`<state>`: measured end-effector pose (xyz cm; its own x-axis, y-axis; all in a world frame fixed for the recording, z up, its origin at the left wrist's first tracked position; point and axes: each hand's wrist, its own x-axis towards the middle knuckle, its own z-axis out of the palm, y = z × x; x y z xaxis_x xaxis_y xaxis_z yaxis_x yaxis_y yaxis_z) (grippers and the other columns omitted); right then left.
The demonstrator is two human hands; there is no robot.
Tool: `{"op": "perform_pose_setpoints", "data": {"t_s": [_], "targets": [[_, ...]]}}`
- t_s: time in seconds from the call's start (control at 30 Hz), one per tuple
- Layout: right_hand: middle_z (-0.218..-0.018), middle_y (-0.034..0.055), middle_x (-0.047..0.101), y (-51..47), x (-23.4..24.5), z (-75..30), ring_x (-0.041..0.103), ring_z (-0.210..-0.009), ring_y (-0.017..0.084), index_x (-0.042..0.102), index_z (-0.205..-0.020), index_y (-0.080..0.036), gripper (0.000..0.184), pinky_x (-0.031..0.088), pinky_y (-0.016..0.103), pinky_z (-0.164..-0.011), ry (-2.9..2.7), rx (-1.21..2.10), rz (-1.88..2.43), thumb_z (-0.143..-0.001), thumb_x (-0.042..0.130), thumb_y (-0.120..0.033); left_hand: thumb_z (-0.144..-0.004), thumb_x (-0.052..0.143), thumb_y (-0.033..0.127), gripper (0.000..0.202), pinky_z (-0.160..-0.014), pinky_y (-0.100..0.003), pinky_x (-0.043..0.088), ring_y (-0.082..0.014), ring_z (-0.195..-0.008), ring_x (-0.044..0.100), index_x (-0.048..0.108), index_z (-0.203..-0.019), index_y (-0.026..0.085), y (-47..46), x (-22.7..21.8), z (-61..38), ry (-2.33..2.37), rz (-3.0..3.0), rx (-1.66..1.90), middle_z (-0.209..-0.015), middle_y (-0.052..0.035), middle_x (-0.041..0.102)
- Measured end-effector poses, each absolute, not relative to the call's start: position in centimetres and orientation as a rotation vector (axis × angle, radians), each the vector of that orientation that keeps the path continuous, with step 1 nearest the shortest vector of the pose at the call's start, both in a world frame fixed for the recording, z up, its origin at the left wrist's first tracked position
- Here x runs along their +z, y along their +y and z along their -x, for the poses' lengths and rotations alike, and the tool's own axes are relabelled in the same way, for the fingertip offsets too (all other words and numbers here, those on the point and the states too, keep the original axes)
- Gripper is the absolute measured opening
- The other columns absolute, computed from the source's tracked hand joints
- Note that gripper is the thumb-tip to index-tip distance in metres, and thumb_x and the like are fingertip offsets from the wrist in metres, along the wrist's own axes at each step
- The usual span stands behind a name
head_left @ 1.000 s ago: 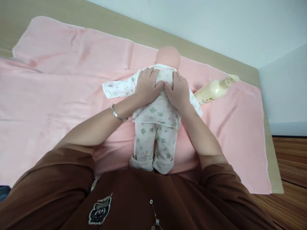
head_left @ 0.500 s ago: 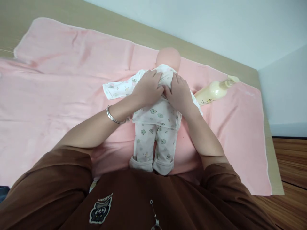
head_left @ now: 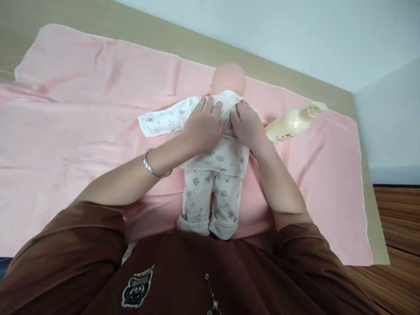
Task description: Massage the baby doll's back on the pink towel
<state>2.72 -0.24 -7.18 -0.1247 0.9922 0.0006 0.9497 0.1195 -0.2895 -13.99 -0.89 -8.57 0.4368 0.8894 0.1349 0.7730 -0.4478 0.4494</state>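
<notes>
A bald baby doll (head_left: 229, 78) lies on a pink cloth, its head away from me and no face visible. It wears a white printed shirt (head_left: 216, 159) and matching trousers (head_left: 197, 192) with turned-up cuffs. My left hand (head_left: 204, 124) rests on the upper part of the shirt, fingers stretched out and slightly spread. Beside it, my right hand (head_left: 247, 124) pinches a fold of the shirt near the doll's shoulder. One sleeve extends to the left; the other is mostly hidden behind my right hand.
A pale yellow pump bottle (head_left: 292, 124) lies on its side right of the doll. The wrinkled pink cloth (head_left: 98, 109) covers most of a wooden-topped table (head_left: 157, 30). A white wall (head_left: 295, 39) stands behind, and brown wood flooring (head_left: 398, 223) shows at the right.
My right hand has shifted slightly up and right, drawing the shirt's edge with it. The gap between my hands is wider. My left hand's fingers have spread and lie flatter.
</notes>
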Motion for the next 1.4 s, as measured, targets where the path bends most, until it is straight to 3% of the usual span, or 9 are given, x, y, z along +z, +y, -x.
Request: {"op": "perform_pose_setpoints", "data": {"t_s": [0.07, 0.2, 0.37, 0.5, 0.63, 0.77, 1.0, 1.2, 1.4], "targets": [[-0.156, 0.0248, 0.058, 0.8, -7.9, -3.3, 0.052, -0.152, 0.033, 0.056, -0.142, -0.001, 0.052, 0.039, 0.053, -0.131, -2.135, 0.284, 1.967, -0.107, 0.026, -0.025, -0.101, 0.044, 0.022, 0.057, -0.135, -0.062, 0.029, -0.0426, -0.163, 0.032, 0.047, -0.155, 0.004, -1.6, -8.0, 13.9, 1.408, -2.356, 0.483, -0.168, -0.0239, 0.042], [-0.170, 0.0300, 0.038, -0.2, -7.8, -3.0, 0.036, -0.163, 0.038, 0.037, -0.159, 0.007, 0.064, 0.030, 0.057, -0.136, -2.274, 0.242, 1.975, -0.109, 0.030, -0.032, -0.099, 0.046, 0.020, 0.040, -0.128, -0.056, 0.042, -0.0380, -0.147, 0.053, 0.064, -0.133, 0.011, -0.2, -8.0, 13.9, 1.459, -2.305, 0.600, -0.144, -0.0199, 0.065], [-0.177, 0.0290, 0.026, -3.8, -6.3, -0.3, 0.024, -0.168, 0.044, 0.026, -0.167, 0.004, 0.070, 0.025, 0.062, -0.138, -2.321, 0.224, 1.998, -0.108, 0.036, -0.032, -0.102, 0.043, 0.026, 0.031, -0.118, -0.053, 0.050, -0.0364, -0.126, 0.067, 0.068, -0.116, 0.013, 3.0, -9.6, 14.2, 1.492, -2.240, 0.626, -0.122, -0.0192, 0.073], [-0.177, 0.0267, 0.026, -3.8, -6.1, 0.0, 0.021, -0.169, 0.042, 0.028, -0.167, 0.000, 0.068, 0.024, 0.062, -0.139, -2.278, 0.291, 2.003, -0.107, 0.038, -0.030, -0.106, 0.041, 0.030, 0.035, -0.125, -0.054, 0.044, -0.0375, -0.136, 0.062, 0.064, -0.125, 0.011, 2.6, -9.9, 14.1, 1.503, -2.258, 0.657, -0.134, -0.0223, 0.069], [-0.170, 0.0268, 0.041, -1.2, -6.9, -1.7, 0.034, -0.165, 0.036, 0.039, -0.160, 0.005, 0.060, 0.028, 0.053, -0.139, -2.196, 0.327, 2.009, -0.110, 0.027, -0.027, -0.104, 0.044, 0.029, 0.053, -0.135, -0.061, 0.029, -0.0424, -0.159, 0.040, 0.050, -0.151, 0.005, 0.2, -8.7, 13.9, 1.480, -2.303, 0.563, -0.164, -0.0269, 0.047], [-0.166, 0.0273, 0.047, 0.4, -8.0, -2.8, 0.043, -0.160, 0.034, 0.044, -0.155, 0.006, 0.058, 0.030, 0.050, -0.137, -2.131, 0.267, 2.031, -0.111, 0.026, -0.027, -0.101, 0.044, 0.024, 0.062, -0.138, -0.062, 0.024, -0.0415, -0.167, 0.025, 0.043, -0.160, 0.007, -1.3, -7.9, 14.1, 1.327, -2.348, 0.481, -0.175, -0.0217, 0.035], [-0.170, 0.0310, 0.038, -0.9, -7.8, -2.5, 0.035, -0.164, 0.038, 0.035, -0.161, 0.008, 0.065, 0.031, 0.057, -0.135, -2.277, 0.185, 2.024, -0.110, 0.029, -0.032, -0.099, 0.043, 0.023, 0.051, -0.138, -0.057, 0.027, -0.0362, -0.159, 0.040, 0.055, -0.147, 0.010, 0.6, -9.2, 14.0, 1.346, -2.285, 0.630, -0.160, -0.0189, 0.055], [-0.172, 0.0300, 0.036, -3.6, -7.0, -0.6, 0.034, -0.165, 0.040, 0.032, -0.164, 0.005, 0.067, 0.032, 0.062, -0.135, -2.252, 0.155, 1.997, -0.107, 0.034, -0.030, -0.094, 0.048, 0.026, 0.028, -0.116, -0.054, 0.052, -0.0353, -0.121, 0.066, 0.068, -0.112, 0.017, 2.6, -8.7, 14.6, 1.371, -2.285, 0.604, -0.118, -0.0161, 0.073], [-0.174, 0.0285, 0.033, -3.9, -6.2, 0.0, 0.028, -0.167, 0.041, 0.031, -0.166, 0.005, 0.067, 0.029, 0.059, -0.138, -2.233, 0.248, 2.058, -0.107, 0.035, -0.026, -0.108, 0.033, 0.037, 0.047, -0.127, -0.056, 0.041, -0.0360, -0.143, 0.055, 0.059, -0.141, 0.016, 2.4, -10.5, 14.5, 1.425, -2.324, 0.689, -0.145, -0.0195, 0.064]]}}
